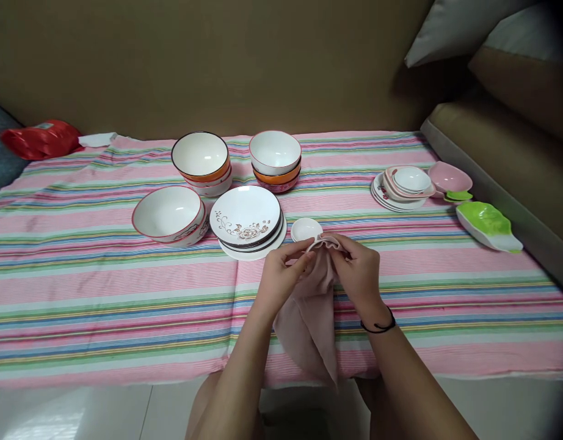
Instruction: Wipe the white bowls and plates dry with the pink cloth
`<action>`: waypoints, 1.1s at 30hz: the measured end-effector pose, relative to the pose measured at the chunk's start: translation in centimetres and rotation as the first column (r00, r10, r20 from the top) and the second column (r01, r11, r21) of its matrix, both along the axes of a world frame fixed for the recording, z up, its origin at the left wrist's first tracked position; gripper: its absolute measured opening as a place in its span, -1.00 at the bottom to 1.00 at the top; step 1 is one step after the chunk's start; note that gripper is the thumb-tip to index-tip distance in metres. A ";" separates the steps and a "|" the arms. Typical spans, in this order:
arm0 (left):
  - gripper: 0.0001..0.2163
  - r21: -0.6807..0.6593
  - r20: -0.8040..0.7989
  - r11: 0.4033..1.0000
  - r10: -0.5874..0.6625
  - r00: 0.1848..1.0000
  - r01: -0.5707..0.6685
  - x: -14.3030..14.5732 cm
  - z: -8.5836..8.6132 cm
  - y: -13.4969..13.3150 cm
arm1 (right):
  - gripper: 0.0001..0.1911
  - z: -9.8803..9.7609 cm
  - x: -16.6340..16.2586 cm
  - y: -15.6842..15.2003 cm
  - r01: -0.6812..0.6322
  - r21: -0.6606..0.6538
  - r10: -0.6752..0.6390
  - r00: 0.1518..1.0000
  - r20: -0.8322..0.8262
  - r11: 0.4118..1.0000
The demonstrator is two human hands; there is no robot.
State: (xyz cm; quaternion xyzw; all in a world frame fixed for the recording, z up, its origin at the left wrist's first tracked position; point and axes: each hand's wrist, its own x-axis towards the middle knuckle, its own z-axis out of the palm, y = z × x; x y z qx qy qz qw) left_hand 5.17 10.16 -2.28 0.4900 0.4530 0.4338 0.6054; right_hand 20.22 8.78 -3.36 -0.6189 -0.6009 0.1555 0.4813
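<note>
Left hand [281,272]: thumb and fingers nearly closed, pinching the top edge of the dusty-pink cloth [316,321].
Right hand [360,272]: likewise pinched on that edge, opposite side; black wristband [378,325] below.
Dusty-pink cloth: hanging between the forearms; whether the pale rim [326,239] at its top is fabric or a dish, I cannot tell.
Small white dish [305,228]: just beyond the hands.
Floral plates [245,211]: stacked, left of that dish.
Green-and-white leaf-shaped dish [485,220]: far right, on the striped tablecloth [126,305].
</note>
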 end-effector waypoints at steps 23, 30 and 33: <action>-0.80 -0.162 0.245 0.968 0.230 0.942 -0.194 1.0 -0.5 0.2 | -0.62 0.4 -2.8 -0.4 -0.288 0.024 0.215 0.653 -0.727 0.957; -0.70 -0.257 0.388 0.966 0.089 0.917 0.014 1.6 0.3 -0.7 | -0.58 1.0 -2.8 -0.9 -0.359 0.052 0.332 0.787 -0.520 0.932; -0.61 -0.298 0.492 0.945 0.029 0.870 0.137 1.6 0.8 -1.0 | -0.54 0.9 -2.5 -0.8 -0.371 0.063 0.364 0.837 -0.410 0.926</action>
